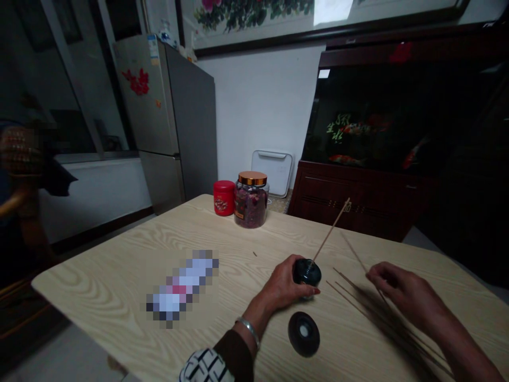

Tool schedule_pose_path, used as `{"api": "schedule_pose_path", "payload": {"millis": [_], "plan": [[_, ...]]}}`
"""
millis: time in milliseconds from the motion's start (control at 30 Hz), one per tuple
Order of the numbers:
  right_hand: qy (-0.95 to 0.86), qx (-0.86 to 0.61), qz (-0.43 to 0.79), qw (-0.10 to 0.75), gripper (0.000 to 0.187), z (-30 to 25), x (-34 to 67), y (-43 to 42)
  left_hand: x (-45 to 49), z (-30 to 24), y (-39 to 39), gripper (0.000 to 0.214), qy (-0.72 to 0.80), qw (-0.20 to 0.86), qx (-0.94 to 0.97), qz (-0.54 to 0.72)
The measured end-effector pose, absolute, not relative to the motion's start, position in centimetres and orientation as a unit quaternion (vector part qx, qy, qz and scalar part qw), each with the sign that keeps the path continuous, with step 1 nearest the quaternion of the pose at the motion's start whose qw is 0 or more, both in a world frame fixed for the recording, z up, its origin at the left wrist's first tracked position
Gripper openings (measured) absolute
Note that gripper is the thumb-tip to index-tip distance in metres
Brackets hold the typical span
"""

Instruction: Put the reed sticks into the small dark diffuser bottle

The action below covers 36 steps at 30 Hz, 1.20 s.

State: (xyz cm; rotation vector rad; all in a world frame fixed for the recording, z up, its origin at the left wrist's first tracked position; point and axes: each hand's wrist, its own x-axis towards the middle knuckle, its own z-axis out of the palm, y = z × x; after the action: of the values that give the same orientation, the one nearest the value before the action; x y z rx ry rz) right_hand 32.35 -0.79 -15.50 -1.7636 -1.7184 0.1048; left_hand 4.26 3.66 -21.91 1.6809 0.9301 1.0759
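My left hand (283, 284) is wrapped round a small dark glossy pot (308, 272) on the table. From the pot's top a thin incense stick (331, 229) rises, slanting to the right. To the right of it, my right hand (400, 289) pinches another incense stick (355, 251) between thumb and fingers, its far end pointing up and left, apart from the pot. Several loose sticks (350, 296) lie on the table, partly under my right hand and forearm. In front of the pot rests a dark round disc with a pale centre (304, 334).
At the wooden table's (131, 254) far edge stand a red canister (224, 198) and a glass jar with a copper-coloured lid (251, 204). A blurred-out oblong item (183, 289) lies to the left. Behind are a fridge (193, 116) and a fish tank (374, 116).
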Motion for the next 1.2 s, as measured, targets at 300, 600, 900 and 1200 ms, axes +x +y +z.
{"api": "schedule_pose_path", "payload": {"millis": [300, 600, 900, 1200], "plan": [[-0.344, -0.39, 0.235, 0.821, 0.023, -10.0, 24.5, -0.5, 4.3, -21.8, 3.6, 0.071, 0.373, 0.452, 0.681, 0.438], [-0.48, -0.443, 0.146, 0.743, 0.024, -11.3, 22.8, 0.9, 4.1, -21.5, 3.4, 0.071, 0.374, 0.458, 0.679, 0.435], [-0.576, -0.49, 0.289, 0.588, 0.035, -14.1, 21.2, 1.8, 4.2, -21.7, 3.7, 0.07, 0.368, 0.447, 0.689, 0.437], [-0.645, -0.63, 0.205, 0.38, 0.034, -16.1, 29.5, 1.2, 4.1, -21.9, 3.7, 0.074, 0.372, 0.458, 0.681, 0.435]]}}
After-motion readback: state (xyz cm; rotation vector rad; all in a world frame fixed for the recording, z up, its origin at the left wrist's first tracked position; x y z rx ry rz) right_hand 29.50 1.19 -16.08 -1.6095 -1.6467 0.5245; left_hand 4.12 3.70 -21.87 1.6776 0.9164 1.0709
